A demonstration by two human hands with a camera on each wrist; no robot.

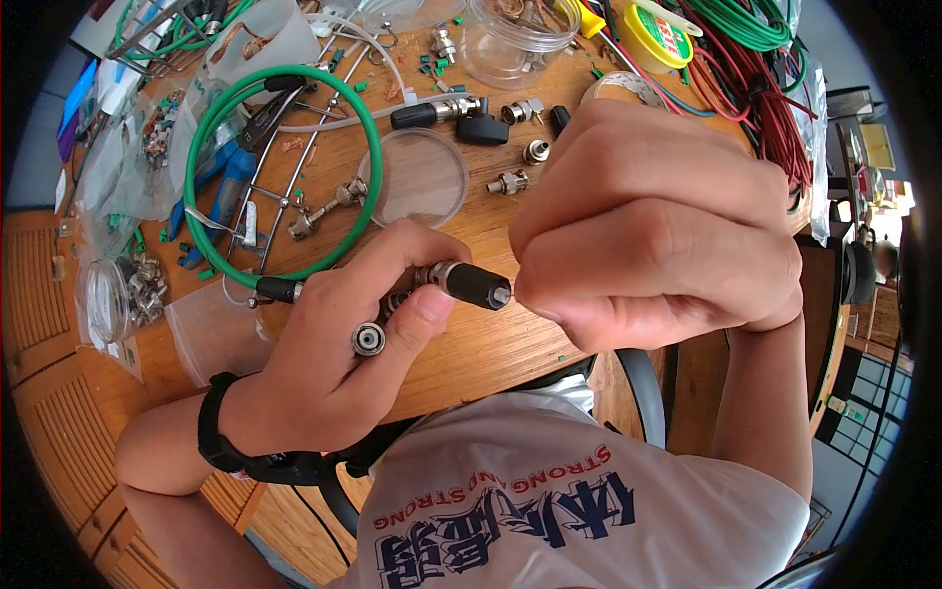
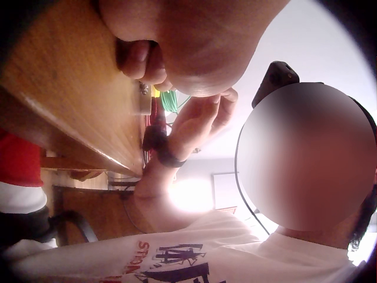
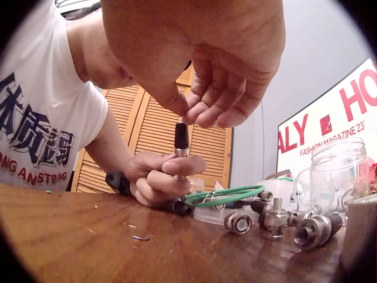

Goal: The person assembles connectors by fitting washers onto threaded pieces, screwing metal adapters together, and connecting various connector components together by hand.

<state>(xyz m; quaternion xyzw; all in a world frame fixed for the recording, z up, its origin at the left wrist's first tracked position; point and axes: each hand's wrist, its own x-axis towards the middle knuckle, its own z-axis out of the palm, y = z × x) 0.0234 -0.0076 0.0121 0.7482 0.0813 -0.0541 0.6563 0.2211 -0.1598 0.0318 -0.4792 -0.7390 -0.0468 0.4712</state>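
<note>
A metal connector with a black boot [image 1: 478,287] is gripped between thumb and fingers of the left hand [image 1: 324,344]. A second metal connector [image 1: 368,339] pokes out lower down between that hand's fingers. At the boot's end, the thumb and fingertips of the right hand [image 1: 657,226] pinch a thin pale piece, mostly hidden. In the right wrist view the black boot [image 3: 181,135] stands upright, the left hand [image 3: 162,177] around the metal below it and the right hand [image 3: 200,65] above. The left wrist view shows the right hand [image 2: 197,124] but no connector.
A coiled green cable [image 1: 196,211] lies left on the wooden table [image 1: 491,348]. Beyond the hands are a clear lid [image 1: 417,177], loose connectors [image 1: 507,184], a clear jar [image 1: 520,54] and a yellow tub [image 1: 655,37]. Red wires [image 1: 780,137] lie at the back right.
</note>
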